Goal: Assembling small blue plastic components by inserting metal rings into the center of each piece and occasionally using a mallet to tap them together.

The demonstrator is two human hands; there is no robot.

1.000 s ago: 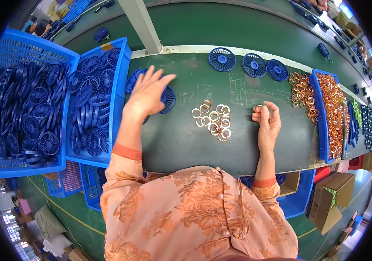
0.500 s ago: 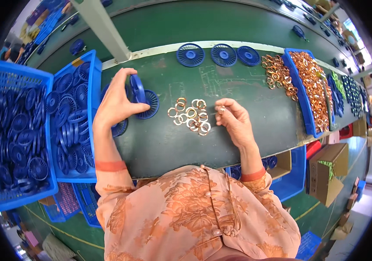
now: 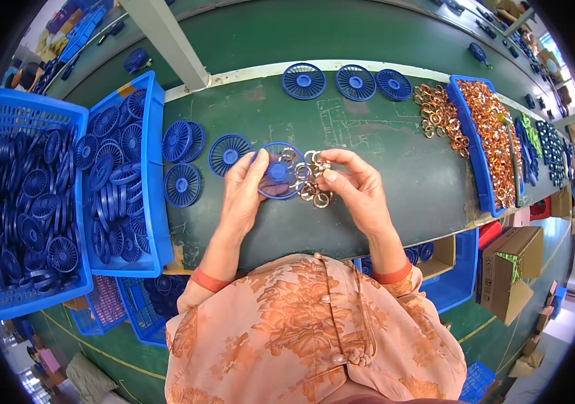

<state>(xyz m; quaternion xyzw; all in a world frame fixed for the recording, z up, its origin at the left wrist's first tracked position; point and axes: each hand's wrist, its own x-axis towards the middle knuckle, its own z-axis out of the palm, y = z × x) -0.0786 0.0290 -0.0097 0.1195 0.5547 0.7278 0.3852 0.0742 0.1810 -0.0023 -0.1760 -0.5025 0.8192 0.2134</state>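
Observation:
My left hand (image 3: 240, 195) grips a round blue fan grille (image 3: 278, 172) by its left edge, thumb on top. The grille is held over the table's middle, in front of a small pile of shiny copper-coloured rings (image 3: 321, 199) that shows partly through its spokes. Just right of it, my right hand (image 3: 363, 192) pinches a copper-coloured ring (image 3: 323, 163) between thumb and forefinger; the fingertips partly hide it. Behind my left hand another blue grille (image 3: 229, 153) lies flat on the green tabletop (image 3: 247, 236).
Three grilles (image 3: 356, 82) line the table's far edge; three more (image 3: 182, 185) lie at left. Blue crates (image 3: 159, 229) full of grilles stand further left. At right, loose rings (image 3: 441, 118) lie beside a blue tray (image 3: 481, 172) of rings. A post (image 3: 173, 47) rises at far left.
My left hand has brought a grille rightward from the left side to the ring pile, laying its face toward me. My right hand, still pinching a ring, has shifted slightly.

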